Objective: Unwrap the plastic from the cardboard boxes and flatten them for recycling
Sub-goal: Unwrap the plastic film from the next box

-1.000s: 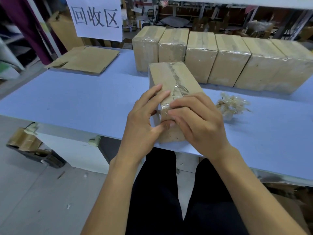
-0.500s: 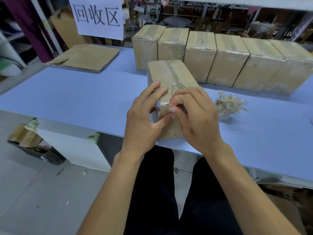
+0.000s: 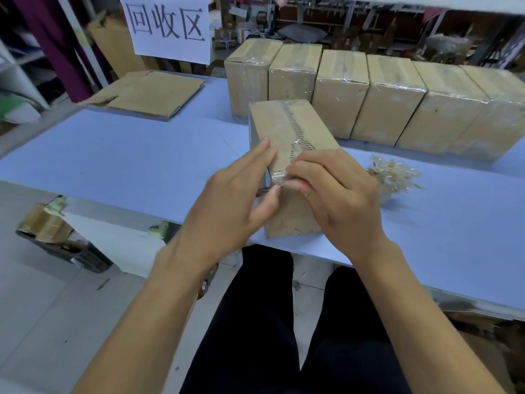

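A wrapped cardboard box (image 3: 287,155) is being steadied at the near edge of the blue table (image 3: 127,155) by the left hand (image 3: 227,206), fingers extended. Loosened plastic film (image 3: 277,177) is being pinched at the box's near top corner by the right hand (image 3: 338,194).

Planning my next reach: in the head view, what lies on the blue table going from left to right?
Flattened cardboard → box being unwrapped, with the left hand and right hand at its near end → crumpled plastic wrap. The row of wrapped boxes spans the back, so I leave it out.
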